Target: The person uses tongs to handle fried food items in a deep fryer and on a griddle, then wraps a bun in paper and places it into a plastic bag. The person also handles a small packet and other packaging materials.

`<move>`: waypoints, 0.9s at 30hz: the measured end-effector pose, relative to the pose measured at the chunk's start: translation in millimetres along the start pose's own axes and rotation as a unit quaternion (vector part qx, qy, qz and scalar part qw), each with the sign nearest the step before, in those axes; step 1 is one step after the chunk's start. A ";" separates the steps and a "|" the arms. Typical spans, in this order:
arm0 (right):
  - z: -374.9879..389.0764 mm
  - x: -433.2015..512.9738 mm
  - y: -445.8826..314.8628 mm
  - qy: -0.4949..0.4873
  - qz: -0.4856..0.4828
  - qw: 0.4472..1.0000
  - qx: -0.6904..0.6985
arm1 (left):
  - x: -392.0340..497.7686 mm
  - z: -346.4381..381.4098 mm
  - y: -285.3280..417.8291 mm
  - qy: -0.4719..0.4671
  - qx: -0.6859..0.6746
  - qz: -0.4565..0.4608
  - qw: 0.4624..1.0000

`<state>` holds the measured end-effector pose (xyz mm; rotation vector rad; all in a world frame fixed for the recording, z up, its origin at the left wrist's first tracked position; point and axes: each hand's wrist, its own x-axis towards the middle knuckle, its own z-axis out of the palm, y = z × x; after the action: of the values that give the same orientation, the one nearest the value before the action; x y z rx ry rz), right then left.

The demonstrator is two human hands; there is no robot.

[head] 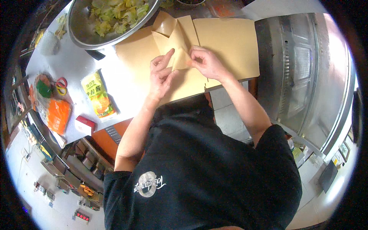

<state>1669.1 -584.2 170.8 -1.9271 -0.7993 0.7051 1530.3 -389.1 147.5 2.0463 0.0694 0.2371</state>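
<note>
A piece of brown kraft paper (169, 41) is folded into a pointed cone shape, its mouth facing away from me and its glossy inner side showing. My left hand (161, 77) lies along the near left of the fold, index finger extended against the paper and thumb apart by its lower end. With thumb and bent fingers, my right hand (207, 63) pinches the right edge of the folded piece. Underneath lie large flat kraft sheets (230, 43), in at least two overlapping parts. Whatever the cone may contain is hidden.
A steel bowl (75, 34) of chopped lettuce (118, 14) stands at the far left. On the metal table (76, 77) lie a yellow sauce pouch (97, 95), red-and-yellow-handled scissors (61, 86), an orange plastic packet (58, 115) and a red-and-white box (85, 125). A metal cabinet (287, 63) stands right.
</note>
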 end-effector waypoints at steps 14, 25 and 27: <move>19.1 28.0 -2.8 0.117 0.149 0.981 -0.045 | 20.6 55.6 8.3 0.259 0.038 -0.136 0.956; 52.4 22.2 25.5 0.176 -0.103 0.977 -0.067 | 41.7 41.1 -9.3 0.109 -0.052 -0.116 0.986; 53.6 22.1 26.2 0.176 -0.111 0.976 -0.066 | 44.1 36.4 -9.8 0.094 -0.060 -0.113 0.987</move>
<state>1649.9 -549.4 121.2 -1.9662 -0.8328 0.1700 1581.1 -409.5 128.5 1.8727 0.3924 0.2835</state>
